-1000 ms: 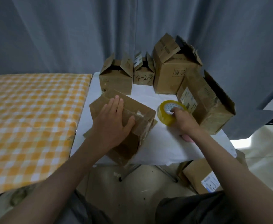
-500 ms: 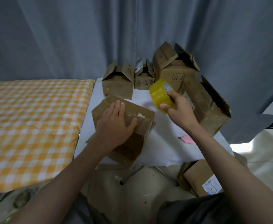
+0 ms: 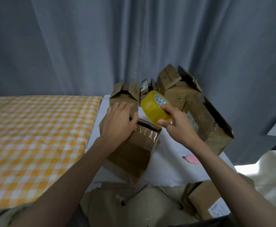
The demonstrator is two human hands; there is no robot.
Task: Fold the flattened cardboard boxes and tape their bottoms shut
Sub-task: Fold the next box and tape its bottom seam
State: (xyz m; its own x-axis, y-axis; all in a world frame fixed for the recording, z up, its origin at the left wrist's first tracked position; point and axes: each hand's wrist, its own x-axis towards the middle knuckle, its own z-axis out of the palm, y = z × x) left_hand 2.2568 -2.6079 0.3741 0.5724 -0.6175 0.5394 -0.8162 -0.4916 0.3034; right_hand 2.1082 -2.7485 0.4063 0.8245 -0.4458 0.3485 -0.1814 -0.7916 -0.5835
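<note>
Since the earlier frame, the tape roll (image 3: 155, 106) has gone from resting on the table (image 3: 166, 169) to being lifted above the far edge of the cardboard box (image 3: 134, 149); the left hand (image 3: 119, 122) has slid from the box's middle toward that same far edge.

Right hand (image 3: 176, 123): grip grasping the yellow tape roll, fingers through the core, thumb against the outer face. Roll held tilted, just right of the left hand and just above the box's far corner.

Left hand: grip released, fingers extended, palm pressing flat on the top of the box; thumb spread toward the roll. Clear tape shows on the box panel just below this hand.

Box sits on the white table, under the left hand, overhanging the near edge.

Beyond both hands: several folded boxes (image 3: 179, 94) with flaps up, against a grey curtain (image 3: 85, 46). Right of the right hand: a larger box (image 3: 211, 126) lying tipped. Below the right wrist: a small pink object (image 3: 192, 159) on the table. Left of the left arm: an orange checked cloth (image 3: 35, 136)
</note>
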